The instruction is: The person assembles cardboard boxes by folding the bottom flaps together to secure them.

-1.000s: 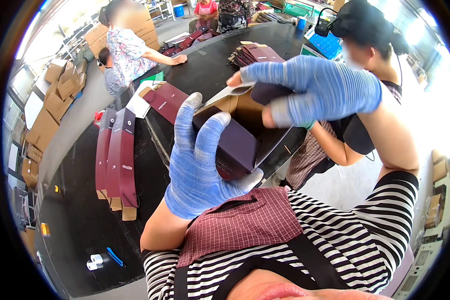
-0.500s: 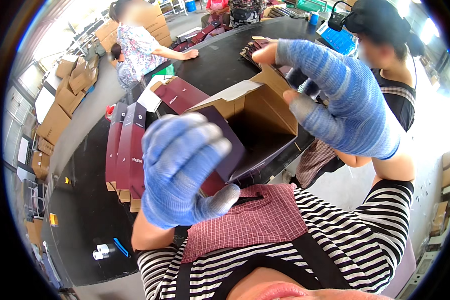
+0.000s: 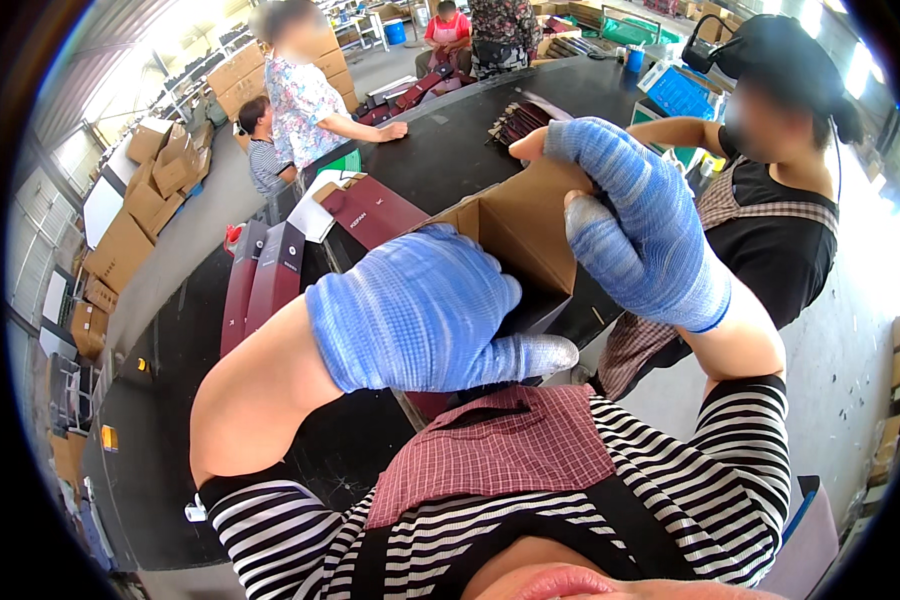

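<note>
In front of me stands an open carton box [image 3: 530, 225], brown inside and dark outside, with its mouth facing up toward me. My right hand [image 3: 650, 225], in a blue knitted glove with bare fingertips, pinches the raised flap at the box's far right edge. Across the near left side of the mouth lies my left hand [image 3: 420, 310], gloved alike. Its fingers reach over the opening and its thumb is stretched out to the right, apart from them. The left hand hides much of the box, including its near wall and most of the inside.
Long maroon boxes [image 3: 275, 275] lie left of my left hand, and another maroon box [image 3: 375, 212] lies beyond it on the black table [image 3: 170, 420]. A co-worker in black [image 3: 770, 240] is close on the right. Another person [image 3: 305, 110] leans on the table's far left edge.
My left hand has moved right and down over the box mouth, its forearm now crossing the table. The right hand has dropped slightly and moved left, at the flap.
</note>
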Demonstrator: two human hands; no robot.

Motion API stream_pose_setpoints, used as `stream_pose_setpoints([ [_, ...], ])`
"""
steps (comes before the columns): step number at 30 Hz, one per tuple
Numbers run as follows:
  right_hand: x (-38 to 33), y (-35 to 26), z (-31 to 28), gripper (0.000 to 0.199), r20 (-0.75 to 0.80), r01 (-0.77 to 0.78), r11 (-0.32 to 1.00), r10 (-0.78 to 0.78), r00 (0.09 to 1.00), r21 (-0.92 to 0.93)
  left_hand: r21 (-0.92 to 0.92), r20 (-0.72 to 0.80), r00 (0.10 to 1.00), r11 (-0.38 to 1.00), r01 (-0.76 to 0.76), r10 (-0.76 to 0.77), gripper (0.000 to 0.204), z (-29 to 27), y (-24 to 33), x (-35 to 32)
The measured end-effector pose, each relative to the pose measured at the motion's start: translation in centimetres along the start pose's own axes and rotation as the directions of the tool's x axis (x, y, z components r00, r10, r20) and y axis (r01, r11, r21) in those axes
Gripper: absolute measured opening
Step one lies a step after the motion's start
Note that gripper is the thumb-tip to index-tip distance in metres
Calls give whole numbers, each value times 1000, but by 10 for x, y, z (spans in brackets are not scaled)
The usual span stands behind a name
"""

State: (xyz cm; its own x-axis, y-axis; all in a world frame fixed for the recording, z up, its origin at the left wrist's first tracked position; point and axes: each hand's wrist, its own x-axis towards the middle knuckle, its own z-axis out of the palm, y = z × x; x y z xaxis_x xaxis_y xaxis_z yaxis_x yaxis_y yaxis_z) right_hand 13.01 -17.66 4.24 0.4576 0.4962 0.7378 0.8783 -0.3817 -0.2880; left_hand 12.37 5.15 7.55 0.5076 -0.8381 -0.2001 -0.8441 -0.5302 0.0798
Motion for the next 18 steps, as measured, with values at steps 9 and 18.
stream_pose_setpoints([
  [9, -18, 16, 40, 33, -182, -160, 921, 236, 955, 356, -14, -637, 756, 978, -206, 151, 34, 25, -10, -27],
  [18, -26, 17, 61, 37, -192, -187, 733, 401, 896, 654, -52, -815, 572, 971, -235, 95, 37, 32, -16, -44],
])
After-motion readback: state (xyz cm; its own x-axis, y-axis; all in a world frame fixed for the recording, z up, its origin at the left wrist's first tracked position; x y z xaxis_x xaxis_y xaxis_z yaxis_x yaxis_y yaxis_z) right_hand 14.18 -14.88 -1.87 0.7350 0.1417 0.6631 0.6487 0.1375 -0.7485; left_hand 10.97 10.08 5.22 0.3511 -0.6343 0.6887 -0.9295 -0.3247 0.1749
